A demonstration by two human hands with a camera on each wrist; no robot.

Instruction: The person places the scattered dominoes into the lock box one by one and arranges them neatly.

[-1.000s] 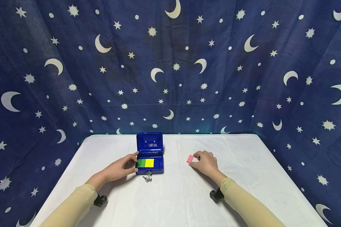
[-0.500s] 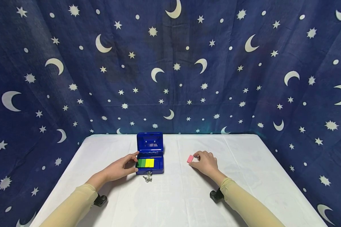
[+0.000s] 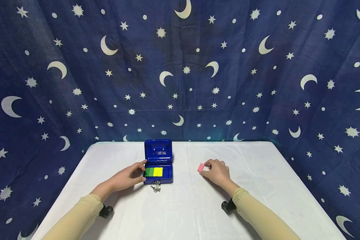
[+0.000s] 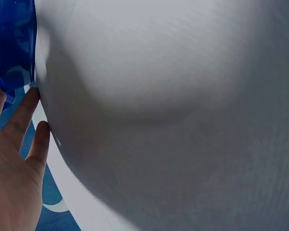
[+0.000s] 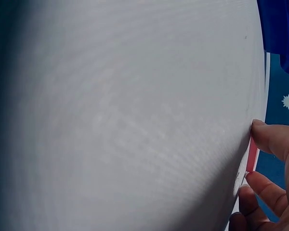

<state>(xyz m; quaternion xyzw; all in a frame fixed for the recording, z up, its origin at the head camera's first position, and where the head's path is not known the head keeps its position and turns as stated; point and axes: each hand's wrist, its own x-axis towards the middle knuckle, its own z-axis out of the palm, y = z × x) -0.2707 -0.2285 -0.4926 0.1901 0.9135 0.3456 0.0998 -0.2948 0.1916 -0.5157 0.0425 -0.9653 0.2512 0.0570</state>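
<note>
A small blue metal cash box (image 3: 167, 176) stands at the left middle of the table with its lid (image 3: 158, 146) raised. Inside, two green blocks (image 3: 149, 172) and two yellow blocks (image 3: 157, 172) lie side by side in a row at the left. Thumb and fingertips of my left hand (image 3: 124, 178) touch the box's left side, fingers extended in the left wrist view. To the right, my right hand (image 3: 218, 171) pinches a flat pink block (image 3: 200, 167) at the tabletop, thumb at one end and index finger at the other. The right wrist view shows only its red edge.
Keys (image 3: 156, 187) hang from the lock at the box's front. A white cloth (image 3: 168, 213) covers the table. Dark blue curtains (image 3: 180, 90) with moons and stars close off the back and both sides. A black wrist mount (image 3: 228, 206) sits under the right forearm.
</note>
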